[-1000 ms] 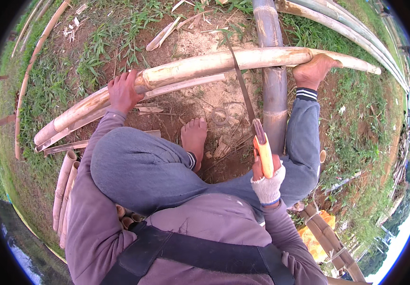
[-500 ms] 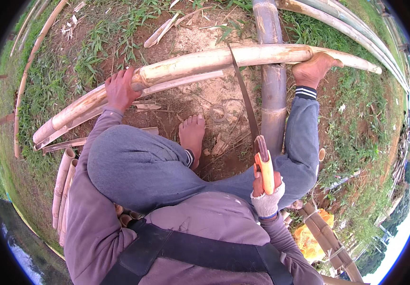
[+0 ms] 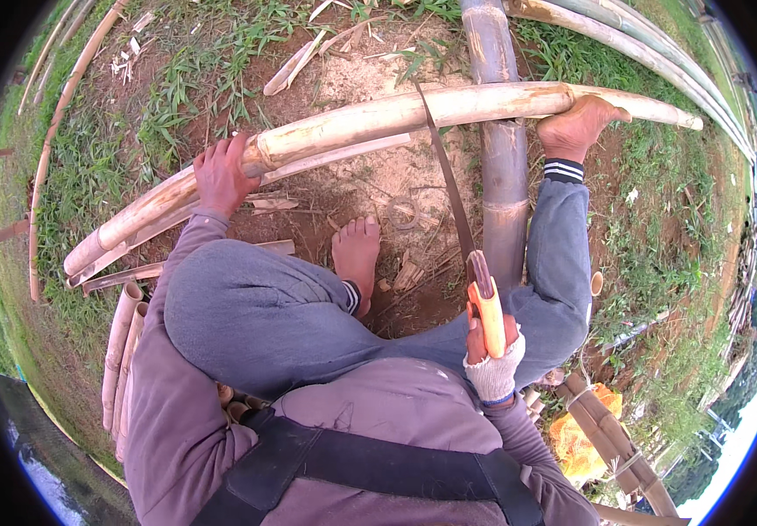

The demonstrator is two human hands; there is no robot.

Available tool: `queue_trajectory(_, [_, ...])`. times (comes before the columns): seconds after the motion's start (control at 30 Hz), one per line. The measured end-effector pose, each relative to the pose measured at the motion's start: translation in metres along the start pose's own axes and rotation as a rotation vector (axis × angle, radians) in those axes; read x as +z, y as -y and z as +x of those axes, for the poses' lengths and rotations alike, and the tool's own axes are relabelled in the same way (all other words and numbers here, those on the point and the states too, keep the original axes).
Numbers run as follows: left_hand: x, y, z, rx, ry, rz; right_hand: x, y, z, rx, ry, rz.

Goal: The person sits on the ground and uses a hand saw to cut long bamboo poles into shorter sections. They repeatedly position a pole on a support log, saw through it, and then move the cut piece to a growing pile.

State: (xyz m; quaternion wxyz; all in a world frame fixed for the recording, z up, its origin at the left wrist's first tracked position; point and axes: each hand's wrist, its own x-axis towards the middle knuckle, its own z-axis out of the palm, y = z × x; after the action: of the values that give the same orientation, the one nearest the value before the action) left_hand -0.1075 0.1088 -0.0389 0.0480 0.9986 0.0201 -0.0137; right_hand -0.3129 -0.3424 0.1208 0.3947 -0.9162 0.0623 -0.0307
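Note:
A pale bamboo pole (image 3: 352,124) lies crosswise in front of me, resting on a thick grey-brown bamboo log (image 3: 503,188). My left hand (image 3: 223,175) grips this pole near a joint, left of its middle. In my gloved right hand (image 3: 494,355) is the orange handle of a hand saw (image 3: 457,206). Its long, dark blade reaches up to the pole, crossing it just left of the log. My right foot (image 3: 578,127) presses on the pole's right part, while my left foot (image 3: 357,254) stands on the soil.
Sawdust (image 3: 396,167) and bamboo offcuts are scattered over the ground. Short bamboo pieces (image 3: 122,351) lie at my left. Several long poles (image 3: 633,61) stretch away at the far right. An orange net bag (image 3: 576,443) lies beside tied bamboo (image 3: 607,430) at the lower right.
Little differs. The saw blade's far end has shifted slightly left along with the view; both hands keep their holds on the pole and the saw.

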Motion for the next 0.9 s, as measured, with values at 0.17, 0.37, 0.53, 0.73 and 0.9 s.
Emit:
queue_trajectory(0.17, [0.004, 0.0, -0.013, -0.029, 0.006, 0.043, 0.062, -0.006, 0.11, -0.255, -0.054, 0.017])
queue_trajectory(0.37, [-0.003, -0.004, 0.009, 0.018, -0.003, -0.003, 0.076, 0.011, 0.142, -0.213, -0.081, -0.004])
queue_trajectory(0.53, [-0.008, -0.002, -0.001, -0.029, 0.035, 0.033, 0.009, -0.012, 0.012, -0.146, -0.012, -0.058])
queue_trajectory(0.73, [0.007, -0.009, -0.007, 0.007, 0.009, 0.04, 0.057, -0.009, 0.134, -0.636, -0.084, -0.378])
queue_trajectory(0.9, [-0.006, -0.004, 0.01, 0.005, 0.025, 0.034, 0.089, 0.009, 0.166, -0.162, -0.082, 0.091])
